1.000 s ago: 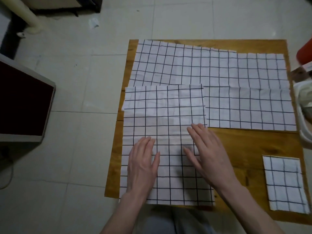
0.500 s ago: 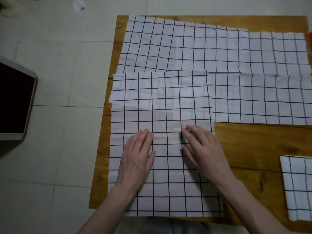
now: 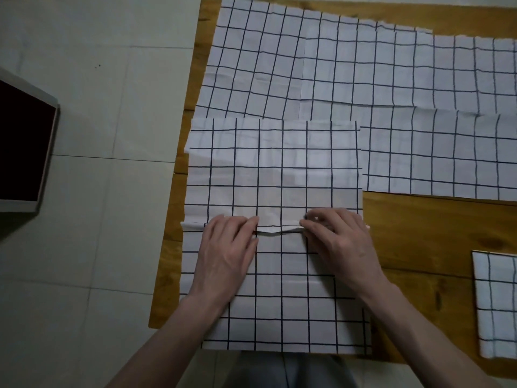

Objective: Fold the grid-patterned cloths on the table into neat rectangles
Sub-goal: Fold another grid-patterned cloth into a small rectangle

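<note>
On the wooden counter [image 3: 419,233] before you, your left hand [image 3: 226,247] and right hand [image 3: 340,243] lie on the near grid cloth [image 3: 274,169], fingers [image 3: 243,224] curled, pinching a raised ridge across its middle.

Tabletop [image 3: 425,228] fills centre and right of frame, floor [image 3: 98,247] to its left. Near cloth [image 3: 274,175] lies lower centre, overhanging the tabletop's near edge. Left hand [image 3: 226,253] and right hand [image 3: 341,242] rest side by side on it at a raised crease. Larger cloths [image 3: 391,79] spread across top of frame, partly under it. Folded cloth [image 3: 495,303] at lower right edge. Box [image 3: 25,152] on floor, far left.
</note>
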`<action>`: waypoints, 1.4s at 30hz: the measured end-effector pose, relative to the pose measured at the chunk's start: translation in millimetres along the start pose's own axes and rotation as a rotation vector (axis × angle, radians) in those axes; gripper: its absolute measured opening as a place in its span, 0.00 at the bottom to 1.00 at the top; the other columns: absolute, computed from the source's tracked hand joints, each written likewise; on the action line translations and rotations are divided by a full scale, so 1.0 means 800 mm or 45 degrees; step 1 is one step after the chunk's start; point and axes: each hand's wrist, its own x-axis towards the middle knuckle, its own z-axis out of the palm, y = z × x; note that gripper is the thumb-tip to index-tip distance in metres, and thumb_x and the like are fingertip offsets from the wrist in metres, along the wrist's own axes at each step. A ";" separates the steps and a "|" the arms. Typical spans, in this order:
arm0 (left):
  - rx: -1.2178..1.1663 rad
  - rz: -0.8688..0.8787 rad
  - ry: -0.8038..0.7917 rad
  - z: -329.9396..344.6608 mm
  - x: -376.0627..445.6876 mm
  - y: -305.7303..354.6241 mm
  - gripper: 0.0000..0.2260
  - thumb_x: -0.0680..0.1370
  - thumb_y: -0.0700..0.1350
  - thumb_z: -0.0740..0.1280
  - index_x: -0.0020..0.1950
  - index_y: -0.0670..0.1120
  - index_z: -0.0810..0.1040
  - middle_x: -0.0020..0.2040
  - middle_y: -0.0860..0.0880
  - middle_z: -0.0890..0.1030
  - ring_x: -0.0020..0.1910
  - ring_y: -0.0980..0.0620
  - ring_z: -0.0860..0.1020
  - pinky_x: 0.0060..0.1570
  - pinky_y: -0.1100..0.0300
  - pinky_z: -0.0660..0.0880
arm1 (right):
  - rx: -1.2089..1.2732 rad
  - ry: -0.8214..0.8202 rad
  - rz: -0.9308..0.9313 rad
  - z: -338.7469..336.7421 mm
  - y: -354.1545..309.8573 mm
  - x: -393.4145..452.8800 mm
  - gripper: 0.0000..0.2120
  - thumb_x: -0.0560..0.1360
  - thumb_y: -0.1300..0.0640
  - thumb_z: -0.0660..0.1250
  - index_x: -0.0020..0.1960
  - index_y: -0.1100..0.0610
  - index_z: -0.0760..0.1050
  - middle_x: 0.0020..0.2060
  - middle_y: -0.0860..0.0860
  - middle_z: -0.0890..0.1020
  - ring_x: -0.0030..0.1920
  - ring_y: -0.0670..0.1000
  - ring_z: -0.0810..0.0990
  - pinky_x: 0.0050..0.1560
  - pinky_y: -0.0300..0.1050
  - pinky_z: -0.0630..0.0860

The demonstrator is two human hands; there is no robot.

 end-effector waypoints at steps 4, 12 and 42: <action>-0.056 0.009 0.011 -0.008 -0.003 -0.010 0.13 0.76 0.40 0.76 0.60 0.43 0.83 0.51 0.45 0.80 0.52 0.47 0.77 0.56 0.55 0.73 | 0.003 -0.083 -0.095 -0.013 0.011 -0.003 0.13 0.77 0.57 0.75 0.61 0.57 0.82 0.57 0.54 0.82 0.52 0.56 0.80 0.51 0.53 0.76; -0.133 0.293 -0.020 -0.059 0.014 -0.052 0.13 0.82 0.48 0.65 0.54 0.42 0.86 0.46 0.46 0.81 0.46 0.49 0.77 0.43 0.57 0.76 | -0.004 -0.071 -0.253 -0.071 0.024 0.000 0.13 0.84 0.51 0.64 0.55 0.57 0.84 0.52 0.53 0.83 0.46 0.52 0.79 0.49 0.43 0.70; 0.121 0.413 0.429 -0.229 0.121 -0.010 0.11 0.79 0.40 0.71 0.59 0.38 0.85 0.51 0.39 0.84 0.48 0.43 0.81 0.47 0.57 0.75 | -0.392 0.516 -0.091 -0.278 0.015 0.079 0.10 0.82 0.59 0.68 0.57 0.64 0.84 0.53 0.61 0.84 0.51 0.62 0.81 0.49 0.56 0.71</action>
